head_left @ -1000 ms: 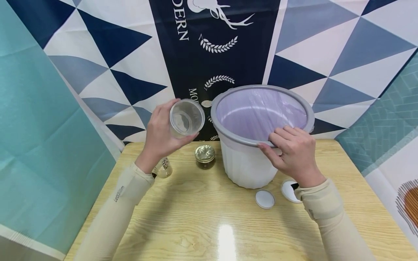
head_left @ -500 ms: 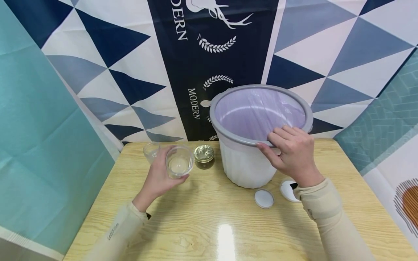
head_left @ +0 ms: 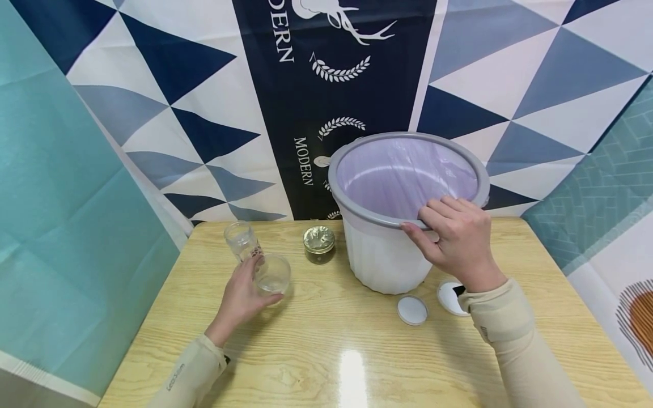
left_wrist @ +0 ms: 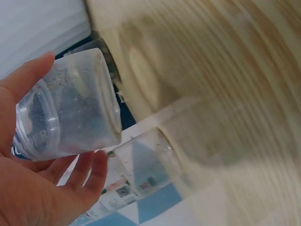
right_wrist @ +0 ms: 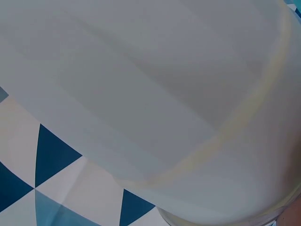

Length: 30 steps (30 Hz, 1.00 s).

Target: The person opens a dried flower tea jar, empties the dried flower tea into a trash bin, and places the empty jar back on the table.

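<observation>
My left hand [head_left: 244, 292] holds a clear plastic jar [head_left: 273, 274] low over the left part of the table. In the left wrist view, thumb and fingers curl round this jar [left_wrist: 70, 103], whose base is tilted and apart from the wood. Right behind it stands a taller clear container [head_left: 242, 238] with printing on its side; its label [left_wrist: 117, 188] shows in the left wrist view. With curled fingers my right hand [head_left: 454, 241] grips the grey rim of a white trash bin [head_left: 390, 260], lined with a purple bag [head_left: 398, 175]. The bin's pale wall [right_wrist: 141, 94] fills most of the right wrist view.
A small jar with a gold lid [head_left: 319, 241] stands left of the bin. In front of the bin lie a small round white lid [head_left: 412, 310] and a larger white disc [head_left: 451, 298], partly hidden by the right wrist. Patterned cloth hangs behind the wooden table [head_left: 306, 345].
My left hand has carried the clear jar down and left, from beside the bin's rim to low over the table by the printed container. The right hand keeps its place on the rim.
</observation>
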Tool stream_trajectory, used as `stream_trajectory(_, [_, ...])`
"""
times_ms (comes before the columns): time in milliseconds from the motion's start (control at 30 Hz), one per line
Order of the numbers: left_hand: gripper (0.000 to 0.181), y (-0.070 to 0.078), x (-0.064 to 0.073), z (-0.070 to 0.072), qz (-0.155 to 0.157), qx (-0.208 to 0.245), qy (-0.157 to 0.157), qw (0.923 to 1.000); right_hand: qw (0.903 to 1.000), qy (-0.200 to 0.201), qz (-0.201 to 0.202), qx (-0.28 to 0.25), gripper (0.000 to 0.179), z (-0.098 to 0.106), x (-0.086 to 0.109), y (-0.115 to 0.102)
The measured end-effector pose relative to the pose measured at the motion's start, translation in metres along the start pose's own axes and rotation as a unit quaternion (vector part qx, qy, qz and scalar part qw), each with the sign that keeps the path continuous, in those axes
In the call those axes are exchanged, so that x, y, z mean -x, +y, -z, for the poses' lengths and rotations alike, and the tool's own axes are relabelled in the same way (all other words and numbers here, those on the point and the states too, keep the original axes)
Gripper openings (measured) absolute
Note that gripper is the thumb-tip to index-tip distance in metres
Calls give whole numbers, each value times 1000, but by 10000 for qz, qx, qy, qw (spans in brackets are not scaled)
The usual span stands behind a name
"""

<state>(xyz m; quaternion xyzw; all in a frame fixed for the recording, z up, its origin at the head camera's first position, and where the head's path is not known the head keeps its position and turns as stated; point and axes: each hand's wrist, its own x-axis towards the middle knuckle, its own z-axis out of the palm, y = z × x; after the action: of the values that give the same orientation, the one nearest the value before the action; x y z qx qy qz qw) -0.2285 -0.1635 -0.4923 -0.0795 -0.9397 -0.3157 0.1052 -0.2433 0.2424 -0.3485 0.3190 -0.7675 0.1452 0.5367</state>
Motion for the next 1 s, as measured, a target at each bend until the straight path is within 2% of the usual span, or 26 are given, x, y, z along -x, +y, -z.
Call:
stream_trajectory(200, [106,-10,2,-5,194,213,-217,9993,10000,6,-9,6,58,0,0,0])
stream_trajectory(500, [106,-12,2,-8,246,-23,-217,9995,10000,36,-47,-13,58,0,0,0])
stream_trajectory(633, [107,-14,2,-8,103,-283,-87,9995,10000,26,-46,-6,58,0,0,0])
stream_trajectory(800, [105,-19,2,-11,-158,-717,291,9969,10000,63,-49,-12,58,0,0,-1])
stream_trajectory(900, [105,-19,2,-12,-227,-896,486,9945,10000,78,-51,-18,58,0,1,-1])
stream_trajectory(1000, [105,-19,2,-13,-219,-959,539,9937,10000,74,-56,-11,58,0,1,0])
